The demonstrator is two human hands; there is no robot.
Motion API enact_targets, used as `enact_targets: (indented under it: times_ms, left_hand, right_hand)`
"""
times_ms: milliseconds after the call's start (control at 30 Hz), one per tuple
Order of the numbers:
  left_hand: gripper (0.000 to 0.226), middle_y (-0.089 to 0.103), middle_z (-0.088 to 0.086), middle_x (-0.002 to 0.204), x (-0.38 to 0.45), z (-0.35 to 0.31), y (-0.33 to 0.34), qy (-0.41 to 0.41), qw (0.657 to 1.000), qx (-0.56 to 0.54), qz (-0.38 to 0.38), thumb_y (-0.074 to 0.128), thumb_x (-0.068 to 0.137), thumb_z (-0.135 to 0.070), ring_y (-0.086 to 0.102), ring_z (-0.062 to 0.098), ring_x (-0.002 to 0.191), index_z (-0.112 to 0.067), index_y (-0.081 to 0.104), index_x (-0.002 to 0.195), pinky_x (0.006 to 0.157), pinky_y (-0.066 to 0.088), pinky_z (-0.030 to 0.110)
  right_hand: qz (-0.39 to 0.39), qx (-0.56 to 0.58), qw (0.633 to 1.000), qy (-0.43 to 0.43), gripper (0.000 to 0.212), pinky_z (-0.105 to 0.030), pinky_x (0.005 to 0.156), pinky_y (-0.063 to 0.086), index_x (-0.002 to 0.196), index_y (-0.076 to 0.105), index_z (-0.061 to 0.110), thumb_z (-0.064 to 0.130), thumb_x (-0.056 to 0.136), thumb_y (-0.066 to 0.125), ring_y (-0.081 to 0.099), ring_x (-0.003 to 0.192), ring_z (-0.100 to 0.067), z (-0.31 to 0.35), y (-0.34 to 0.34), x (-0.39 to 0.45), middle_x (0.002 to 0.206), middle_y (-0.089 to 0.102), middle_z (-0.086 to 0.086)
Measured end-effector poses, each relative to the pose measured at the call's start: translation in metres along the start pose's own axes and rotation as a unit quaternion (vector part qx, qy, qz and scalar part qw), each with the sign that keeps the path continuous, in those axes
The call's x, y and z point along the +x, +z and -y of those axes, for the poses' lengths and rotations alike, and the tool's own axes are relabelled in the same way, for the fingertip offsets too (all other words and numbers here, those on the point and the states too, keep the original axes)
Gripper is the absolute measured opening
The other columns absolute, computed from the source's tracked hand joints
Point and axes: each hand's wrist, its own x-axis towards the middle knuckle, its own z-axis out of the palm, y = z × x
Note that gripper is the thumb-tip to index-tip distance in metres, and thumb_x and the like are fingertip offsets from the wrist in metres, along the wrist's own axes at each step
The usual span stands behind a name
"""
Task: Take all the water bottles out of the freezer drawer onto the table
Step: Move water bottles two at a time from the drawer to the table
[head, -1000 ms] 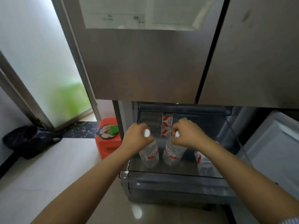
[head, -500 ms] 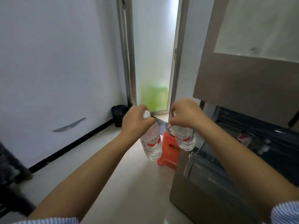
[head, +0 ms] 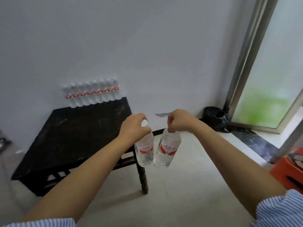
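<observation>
- Water bottles are in the air, one per hand: the left-hand bottle (head: 145, 149) hangs from the left hand (head: 133, 128), the right-hand bottle (head: 167, 149) from the right hand (head: 177, 121).
- Both are carried at the near right corner of the black surface (head: 73, 133), hanging over the floor (head: 188, 185) rather than over the top itself.
- Fingers of each hand are curled tight around the neck just under the cap; the left bottle's white cap (head: 144, 123) peeks out above the fist, the right one is hidden inside the grip.
- Clear water fills both bottles, so some weight is to be expected, and a swing from the neck is likely; the two bodies hang almost touching.
- Thin plastic walls would probably dent if squeezed mid-body, and cold bottles from a freezer may be slick, so the ribbed neck is judged the safest hold.
- A row of bottles (head: 92, 93) is already lined up along the far edge of the surface, against the wall (head: 147, 46); the ground in front of it lies open for these two.
</observation>
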Motion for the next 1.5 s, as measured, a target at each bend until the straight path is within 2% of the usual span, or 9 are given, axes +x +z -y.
enact_targets:
  times_ms: [400, 533, 600, 767, 867, 933, 1233, 1367, 1500]
  left_hand:
    - [0.026, 0.061, 0.005, 0.109, 0.054, 0.223, -0.086, -0.174, 0.983, 0.033, -0.052, 0.066, 0.083, -0.02, 0.051, 0.012, 0.089, -0.014, 0.06, 0.108, 0.08, 0.046, 0.026]
    - [0.024, 0.058, 0.0, 0.101, 0.103, 0.273, -0.097, -0.19, 0.98, 0.039, -0.035, 0.068, 0.082, -0.02, 0.05, 0.011, 0.089, -0.015, 0.061, 0.104, 0.08, 0.046, 0.025]
    - [0.024, 0.055, -0.002, 0.097, 0.133, 0.295, -0.102, -0.187, 0.981, 0.042, -0.016, 0.069, 0.081, -0.02, 0.05, 0.011, 0.089, -0.014, 0.061, 0.102, 0.078, 0.045, 0.024]
    - [0.025, 0.053, -0.003, 0.095, 0.208, 0.341, -0.114, -0.174, 0.983, 0.049, 0.014, 0.069, 0.078, -0.018, 0.052, 0.012, 0.09, -0.012, 0.062, 0.101, 0.075, 0.045, 0.024]
    - [0.027, 0.053, -0.003, 0.095, 0.254, 0.365, -0.116, -0.163, 0.985, 0.048, 0.022, 0.07, 0.078, -0.018, 0.053, 0.013, 0.092, -0.011, 0.062, 0.103, 0.076, 0.045, 0.024]
    - [0.028, 0.053, -0.003, 0.094, 0.284, 0.381, -0.116, -0.156, 0.986, 0.047, 0.027, 0.07, 0.077, -0.018, 0.055, 0.015, 0.093, -0.011, 0.063, 0.104, 0.075, 0.043, 0.025]
    - [0.03, 0.063, 0.007, 0.111, 0.434, 0.444, -0.1, -0.084, 0.992, 0.035, 0.083, 0.07, 0.078, -0.018, 0.057, 0.019, 0.098, -0.008, 0.063, 0.106, 0.077, 0.043, 0.026]
    - [0.028, 0.06, 0.004, 0.102, 0.504, 0.455, -0.081, -0.064, 0.993, 0.03, 0.096, 0.068, 0.078, -0.016, 0.057, 0.02, 0.097, -0.009, 0.062, 0.104, 0.075, 0.043, 0.027]
    - [0.024, 0.056, 0.002, 0.093, 0.566, 0.46, -0.054, -0.066, 0.992, 0.016, 0.102, 0.065, 0.08, -0.015, 0.053, 0.017, 0.088, -0.008, 0.062, 0.103, 0.071, 0.039, 0.025]
  right_hand:
    - [0.066, -0.065, 0.986, -0.137, 0.012, -0.018, 0.064, 0.043, 0.088, 0.068, 0.003, 0.004, 0.08, 0.06, 0.053, 0.079, -0.015, 0.172, 0.079, 0.17, 0.075, 0.054, -0.003]
    - [0.079, -0.105, 0.981, -0.144, 0.018, -0.011, 0.052, 0.036, 0.063, 0.055, 0.009, 0.004, 0.08, 0.059, 0.048, 0.061, -0.009, 0.193, 0.093, 0.245, 0.059, 0.044, 0.003]
    - [0.085, -0.119, 0.977, -0.152, 0.034, -0.012, 0.05, 0.033, 0.051, 0.046, 0.016, 0.005, 0.08, 0.059, 0.041, 0.055, -0.005, 0.202, 0.097, 0.284, 0.057, 0.042, 0.003]
    - [0.109, -0.162, 0.969, -0.153, 0.028, -0.011, 0.053, 0.035, 0.055, 0.048, 0.013, 0.007, 0.079, 0.061, 0.042, 0.054, -0.006, 0.219, 0.098, 0.375, 0.058, 0.043, 0.001]
    - [0.109, -0.185, 0.964, -0.156, 0.006, -0.012, 0.051, 0.031, 0.081, 0.066, 0.003, 0.008, 0.08, 0.062, 0.05, 0.067, -0.015, 0.226, 0.095, 0.422, 0.071, 0.052, -0.003]
    - [0.105, -0.191, 0.965, -0.149, 0.019, -0.012, 0.052, 0.032, 0.097, 0.068, 0.0, 0.008, 0.081, 0.062, 0.05, 0.079, -0.017, 0.226, 0.094, 0.454, 0.083, 0.055, -0.005]
    - [0.092, -0.201, 0.971, -0.089, 0.03, -0.021, 0.077, 0.04, 0.11, 0.066, 0.003, 0.014, 0.082, 0.065, 0.056, 0.097, -0.022, 0.224, 0.1, 0.597, 0.115, 0.064, -0.013]
    - [0.073, -0.197, 0.976, -0.047, 0.031, -0.026, 0.09, 0.046, 0.111, 0.065, 0.006, 0.017, 0.082, 0.065, 0.054, 0.097, -0.021, 0.211, 0.098, 0.653, 0.114, 0.062, -0.011]
    - [0.075, -0.195, 0.978, -0.028, 0.032, -0.021, 0.081, 0.039, 0.114, 0.063, 0.008, 0.016, 0.082, 0.062, 0.047, 0.093, -0.018, 0.199, 0.102, 0.706, 0.096, 0.049, -0.004]
